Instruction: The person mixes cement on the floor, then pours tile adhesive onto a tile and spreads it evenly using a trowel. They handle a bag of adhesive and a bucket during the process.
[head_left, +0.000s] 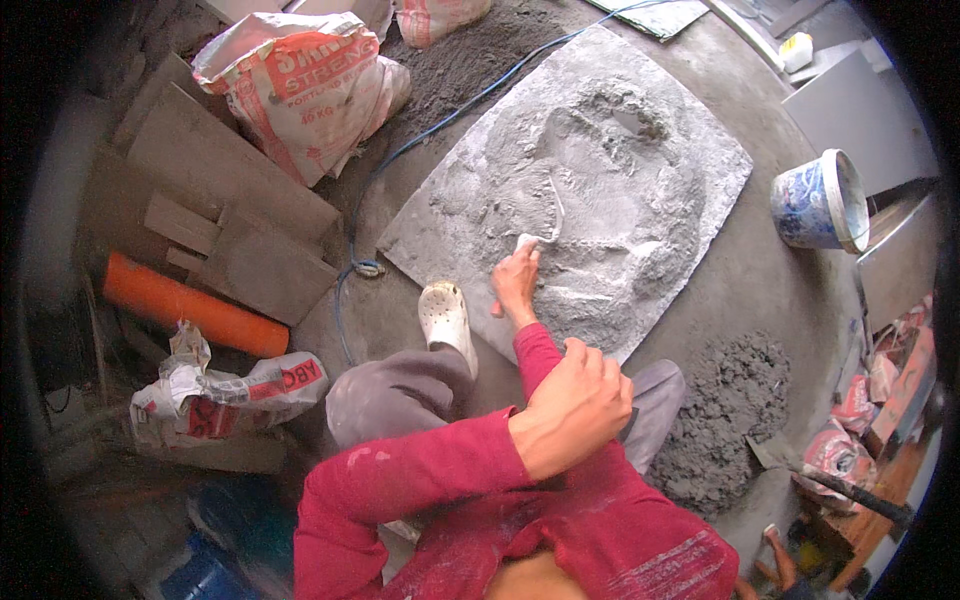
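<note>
My right hand (516,284) is closed around the handle of a trowel (540,207). Its orange handle end shows beneath the hand, and its mortar-smeared blade presses into wet grey mortar (610,215). The mortar spreads, ridged and uneven, over a large pale square board (425,225) on the floor. A rough hollow breaks the mortar near its far side. Across my right forearm lies my left hand (572,408), with its fingers bent over and their tips hidden; I cannot make out whether they grip anything.
A blue-and-white bucket (808,205) stands to the right. Dark mortar (735,410) is heaped beside my right knee. Cement bags (310,95), an orange pipe (195,303) and a torn bag (240,395) lie left. A blue hose (440,123) runs past the board. Another person's hand (778,550) shows lower right.
</note>
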